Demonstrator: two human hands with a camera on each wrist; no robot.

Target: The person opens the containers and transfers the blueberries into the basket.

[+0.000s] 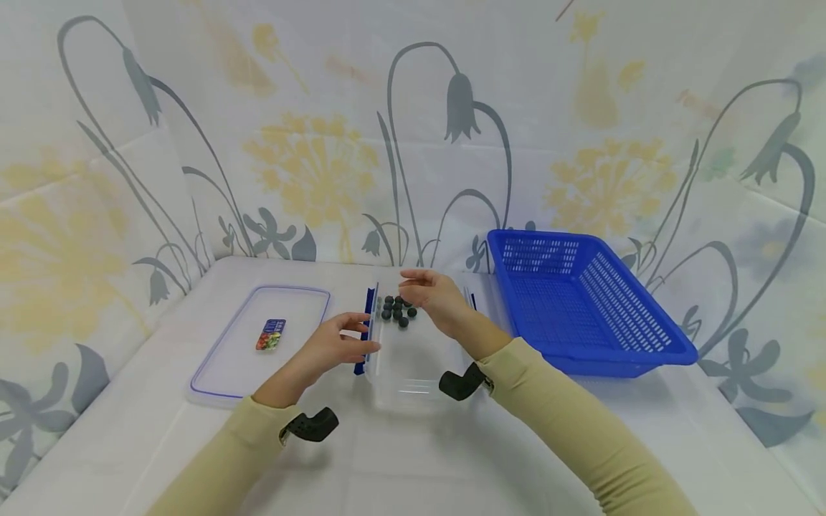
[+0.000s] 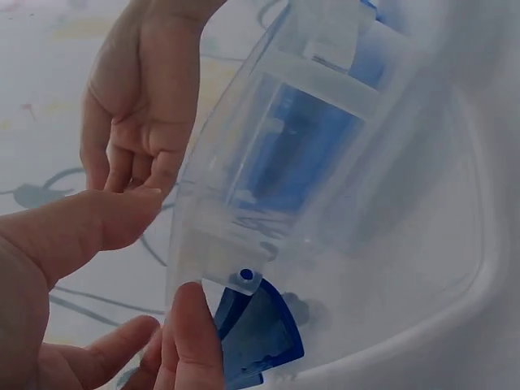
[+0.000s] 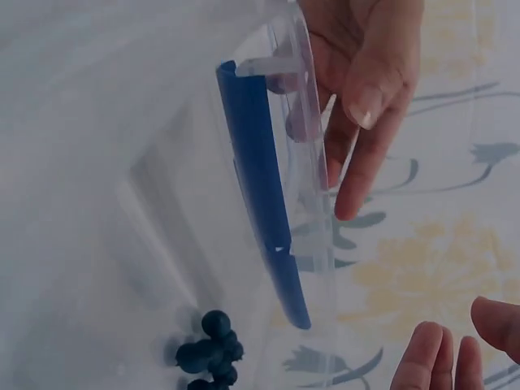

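A clear plastic box (image 1: pixel 419 362) stands in the middle of the table, with blue side latches (image 2: pixel 264 329) swung open. Several dark, round, berry-like pieces (image 1: pixel 398 309) lie on its floor towards the far left. My left hand (image 1: pixel 332 342) is at the box's left rim, its fingertips against or very near the wall and the thumb apart from them. Over the far part of the box hovers my right hand (image 1: pixel 439 299), fingers and thumb parted (image 3: pixel 455 357) with nothing visible between them.
To the left lies a clear lid (image 1: pixel 239 365) with a blue seal and a colourful label (image 1: pixel 270 335). A blue perforated basket (image 1: pixel 619 355) stands close on the right. Behind the table hangs a flower-patterned cloth (image 1: pixel 445 179).
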